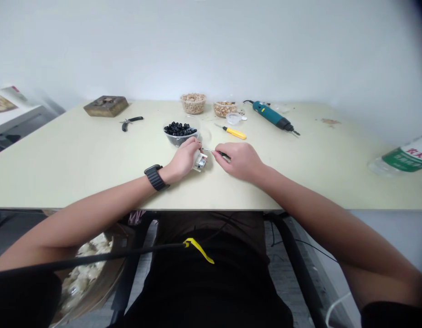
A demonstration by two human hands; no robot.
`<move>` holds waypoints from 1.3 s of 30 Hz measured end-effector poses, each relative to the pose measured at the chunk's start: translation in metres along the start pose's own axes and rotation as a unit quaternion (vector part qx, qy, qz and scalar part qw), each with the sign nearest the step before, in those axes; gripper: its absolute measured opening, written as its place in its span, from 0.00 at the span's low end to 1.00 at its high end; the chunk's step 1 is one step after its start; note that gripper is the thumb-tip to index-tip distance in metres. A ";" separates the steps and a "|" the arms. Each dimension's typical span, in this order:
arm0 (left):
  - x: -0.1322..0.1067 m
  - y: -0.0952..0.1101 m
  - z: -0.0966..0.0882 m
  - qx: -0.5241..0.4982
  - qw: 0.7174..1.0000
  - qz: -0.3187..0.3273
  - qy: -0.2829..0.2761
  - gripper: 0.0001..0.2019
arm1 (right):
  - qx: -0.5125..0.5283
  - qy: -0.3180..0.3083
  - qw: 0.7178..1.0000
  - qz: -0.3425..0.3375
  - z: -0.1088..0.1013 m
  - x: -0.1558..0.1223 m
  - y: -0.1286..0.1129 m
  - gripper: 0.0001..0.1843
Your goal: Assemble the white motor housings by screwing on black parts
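Note:
My left hand [182, 160] grips a small white electrical module [200, 161], which rests on the pale table [95, 164] with its far side partly hidden by my fingers. My right hand [239, 162] pinches a slim dark-handled screwdriver [215, 153], and its thin metal shaft points left toward the top of the module. A glass bowl of shiny black round pieces [179, 132] stands just beyond my left fingertips. A black watch band [155, 177] circles my left wrist.
Along the table's far side lie pliers [131, 122], a wooden block [105, 106], two bowls of tan granules [193, 104], a yellow-handled screwdriver [234, 132], and a teal electric screwdriver [270, 115]. A plastic bottle [404, 157] lies at the right edge.

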State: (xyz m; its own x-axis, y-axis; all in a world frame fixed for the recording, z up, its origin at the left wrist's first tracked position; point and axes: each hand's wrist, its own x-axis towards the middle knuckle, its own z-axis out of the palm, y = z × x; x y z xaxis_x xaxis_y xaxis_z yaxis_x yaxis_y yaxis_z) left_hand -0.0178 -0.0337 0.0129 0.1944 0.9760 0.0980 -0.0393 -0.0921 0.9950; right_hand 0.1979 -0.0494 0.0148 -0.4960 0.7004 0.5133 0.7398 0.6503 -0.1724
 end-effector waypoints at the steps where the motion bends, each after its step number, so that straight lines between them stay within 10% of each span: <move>1: 0.000 0.000 0.000 0.002 1.000 0.002 -0.002 0.09 | 0.011 -0.001 1.000 0.009 -0.001 0.000 0.000 0.19; 39: 0.009 -0.019 -0.005 0.041 0.996 0.075 0.000 0.10 | -0.119 -0.038 0.992 -0.019 -0.003 0.001 -0.005 0.25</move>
State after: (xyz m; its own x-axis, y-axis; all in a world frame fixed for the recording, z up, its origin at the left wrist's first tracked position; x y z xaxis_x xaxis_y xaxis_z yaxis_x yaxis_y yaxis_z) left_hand -0.0207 -0.0224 -0.0053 0.1922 0.9500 0.2460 0.0128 -0.2530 0.9674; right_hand 0.1955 -0.0530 0.0186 -0.5512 0.7032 0.4491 0.8022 0.5947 0.0534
